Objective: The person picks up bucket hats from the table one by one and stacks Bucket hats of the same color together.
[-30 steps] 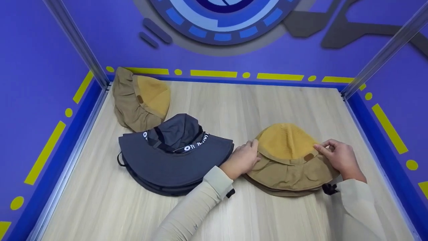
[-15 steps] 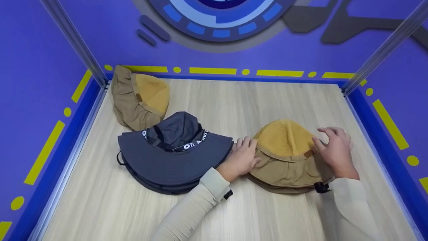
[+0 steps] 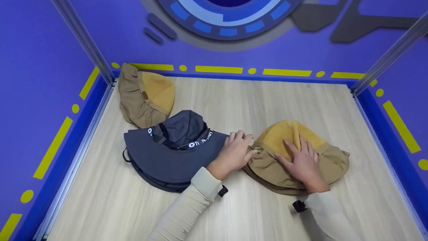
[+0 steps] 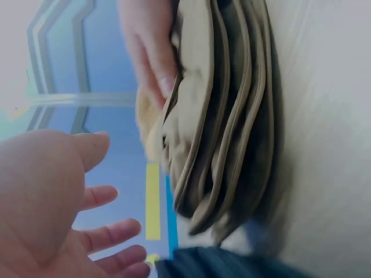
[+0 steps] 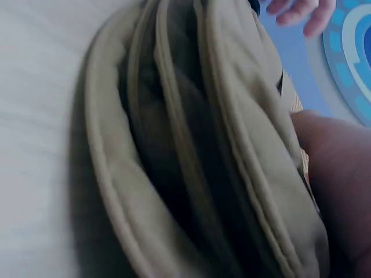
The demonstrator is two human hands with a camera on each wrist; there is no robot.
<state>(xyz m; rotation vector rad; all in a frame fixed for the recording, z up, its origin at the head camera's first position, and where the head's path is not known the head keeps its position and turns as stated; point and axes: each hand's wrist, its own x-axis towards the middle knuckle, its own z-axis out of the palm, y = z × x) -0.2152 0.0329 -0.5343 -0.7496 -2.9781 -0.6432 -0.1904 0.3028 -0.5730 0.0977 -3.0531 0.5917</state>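
Observation:
On the right of the table in the head view lies a stack of tan bucket hats (image 3: 271, 167) with a mustard ribbed crown on top. The wrist views show several brims layered one over another. My right hand (image 3: 302, 164) rests on the top hat where crown meets brim, fingers spread; the right wrist view shows only part of this hand (image 5: 342, 174) beside the brims. My left hand (image 3: 234, 152) is at the stack's left edge, its fingers relaxed. In the left wrist view the left hand (image 4: 64, 214) stands apart from the brims with nothing in it.
A pile of dark grey bucket hats (image 3: 167, 164) with lettered bands lies just left of my left hand. Another tan hat (image 3: 133, 97) with a mustard crown leans in the back left corner. Blue panels (image 3: 234, 57) wall the wooden table (image 3: 217, 97) behind and at the sides.
My right hand has let go of the hat's right edge and moved left onto its top. The left hand has loosened and shifted slightly left. The top hat's right brim now spreads outward.

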